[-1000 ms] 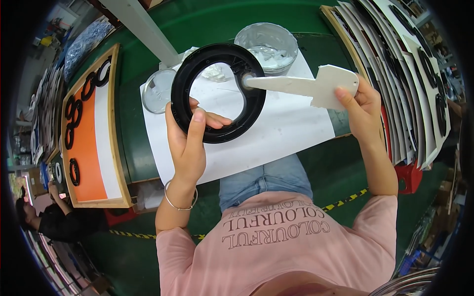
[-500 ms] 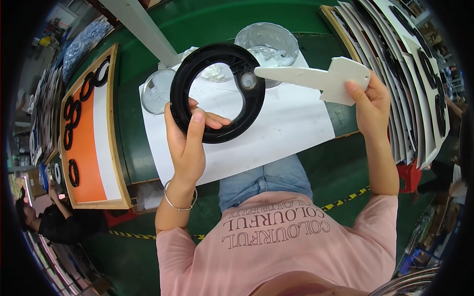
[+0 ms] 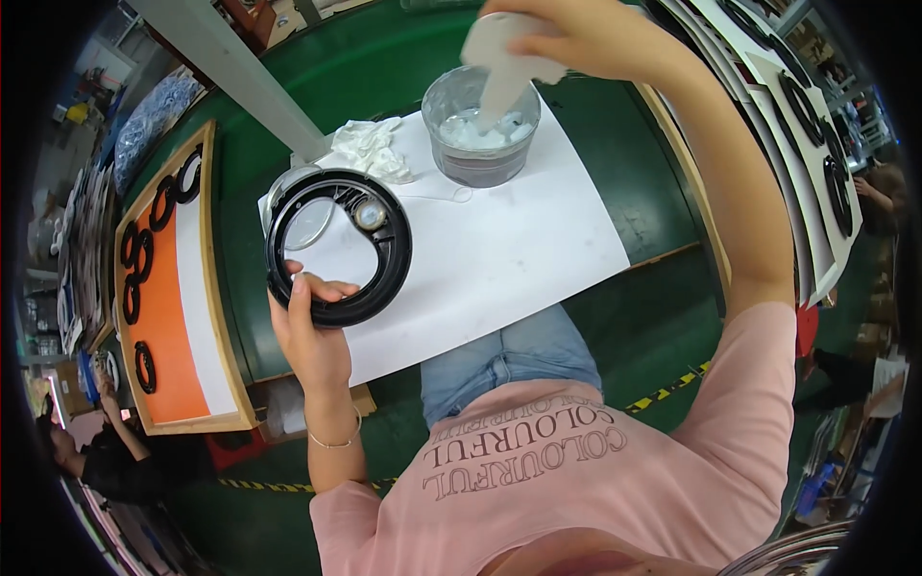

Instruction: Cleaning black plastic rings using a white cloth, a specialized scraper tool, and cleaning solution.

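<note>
My left hand (image 3: pixel 315 348) grips the lower left rim of a black plastic ring (image 3: pixel 395 257), its fingers wrapped through the opening. A small round silvery part (image 3: pixel 370 214) sits in the ring's wide upper right section. Up at the far side, my right hand (image 3: pixel 567 40) is closed on the broad end of a flat white scraper (image 3: pixel 502 69). The scraper's narrow blade points down into a clear-walled bucket (image 3: pixel 477 171) with whitish material (image 3: pixel 469 131) inside. Behind the ring, a round clear dish (image 3: pixel 308 223) shows partly through its opening.
A white sheet (image 3: pixel 519 252) covers part of the green table. Crumpled white tissue (image 3: pixel 369 149) lies beside a grey post (image 3: pixel 252 88). Left stands a wood-framed board (image 3: pixel 190 331) with several black rings; stacked boards (image 3: pixel 768 154) rise at right. Another person (image 3: pixel 113 466) is at far left.
My right hand has carried the scraper from beside the ring up and left, into the bucket. My left hand has lowered the ring toward me and to the left.
</note>
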`<act>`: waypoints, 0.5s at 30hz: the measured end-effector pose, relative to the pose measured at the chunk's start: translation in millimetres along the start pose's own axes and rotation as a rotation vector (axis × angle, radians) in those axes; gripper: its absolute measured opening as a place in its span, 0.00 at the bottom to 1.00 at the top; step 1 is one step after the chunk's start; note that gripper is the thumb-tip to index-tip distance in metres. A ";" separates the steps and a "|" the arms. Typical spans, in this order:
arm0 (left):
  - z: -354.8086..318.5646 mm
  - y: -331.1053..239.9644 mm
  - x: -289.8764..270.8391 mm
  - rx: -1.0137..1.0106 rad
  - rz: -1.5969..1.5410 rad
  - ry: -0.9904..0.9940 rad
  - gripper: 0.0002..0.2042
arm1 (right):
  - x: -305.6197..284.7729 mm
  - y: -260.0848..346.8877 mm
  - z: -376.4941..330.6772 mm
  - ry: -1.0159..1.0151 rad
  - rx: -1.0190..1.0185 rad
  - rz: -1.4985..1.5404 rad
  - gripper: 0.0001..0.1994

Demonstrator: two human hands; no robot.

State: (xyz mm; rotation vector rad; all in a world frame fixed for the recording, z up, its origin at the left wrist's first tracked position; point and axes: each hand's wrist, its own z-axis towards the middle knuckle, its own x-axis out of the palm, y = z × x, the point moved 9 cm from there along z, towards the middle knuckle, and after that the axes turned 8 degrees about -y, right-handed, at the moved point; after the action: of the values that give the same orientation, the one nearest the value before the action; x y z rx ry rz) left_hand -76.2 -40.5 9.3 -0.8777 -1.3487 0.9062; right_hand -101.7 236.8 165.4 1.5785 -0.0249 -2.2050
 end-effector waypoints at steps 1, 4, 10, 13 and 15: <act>-0.5 -0.9 -4.7 0.000 -0.006 -0.017 0.09 | 8.9 11.4 6.6 0.076 -0.075 -0.056 0.13; -0.7 -3.5 -8.9 0.006 -0.026 -0.022 0.09 | 23.5 37.1 1.0 -0.061 -0.254 -0.476 0.13; 0.4 -14.3 -11.8 0.037 -0.031 -0.053 0.10 | 18.6 1.6 -7.4 -0.024 0.061 -0.183 0.21; 0.9 -22.4 0.3 0.038 -0.088 0.016 0.10 | -8.7 2.9 -55.4 -0.281 0.083 -0.140 0.25; -5.7 -40.9 17.3 0.061 -0.121 0.076 0.10 | -23.6 19.4 -96.3 -0.293 0.086 -0.098 0.23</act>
State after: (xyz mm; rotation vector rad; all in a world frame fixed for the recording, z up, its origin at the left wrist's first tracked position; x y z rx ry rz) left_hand -69.0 -41.3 53.5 -0.7680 -1.2878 0.8091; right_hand -1.7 249.4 157.6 1.3103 -0.1328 -2.5257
